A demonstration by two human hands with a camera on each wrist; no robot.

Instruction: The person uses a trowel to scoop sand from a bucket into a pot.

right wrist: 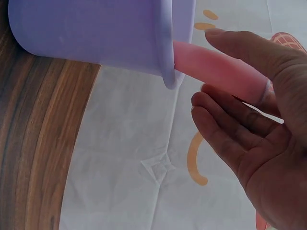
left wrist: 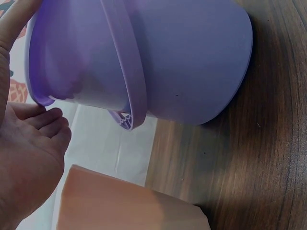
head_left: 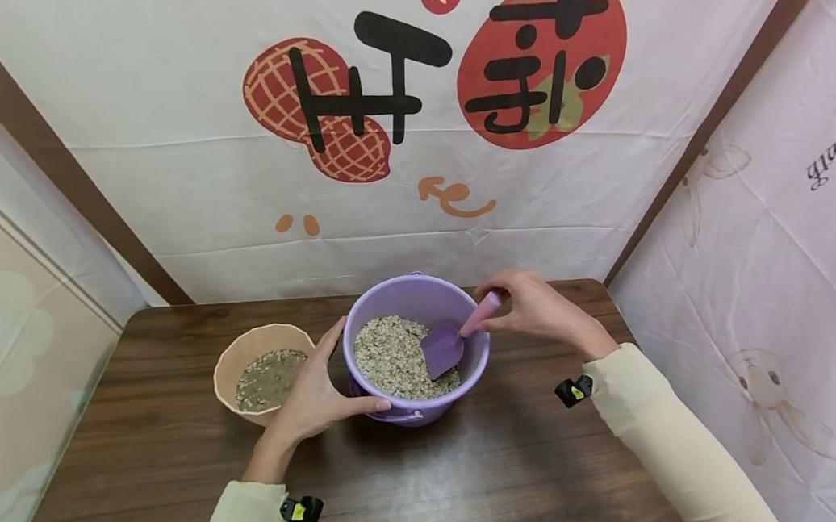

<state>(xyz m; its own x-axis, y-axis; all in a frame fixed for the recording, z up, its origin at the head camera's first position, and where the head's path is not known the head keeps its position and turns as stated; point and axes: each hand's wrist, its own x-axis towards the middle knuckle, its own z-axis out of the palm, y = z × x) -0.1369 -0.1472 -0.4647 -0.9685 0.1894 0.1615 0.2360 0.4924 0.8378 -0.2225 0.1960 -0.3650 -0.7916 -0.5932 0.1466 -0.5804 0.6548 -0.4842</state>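
We record, at centre, one purple bucket (head_left: 401,292) of pale flakes (head_left: 389,345); in it, a scoop (head_left: 442,350). Left hand (head_left: 313,397): spread against the bucket's left side. Right hand (head_left: 535,304): on the scoop's pink handle (head_left: 477,317). Also, left of centre, one peach bowl (head_left: 226,373). Below, brown worktop (head_left: 147,450); above, printed backdrop (head_left: 193,171).

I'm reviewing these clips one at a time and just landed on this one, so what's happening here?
A person's right hand is around the pink handle of a scoop, whose purple blade is in a purple bucket of flakes. The left hand rests against the bucket's side and rim. A peach bowl, with some flakes in it, stands to the left. No flakes show on the blade.
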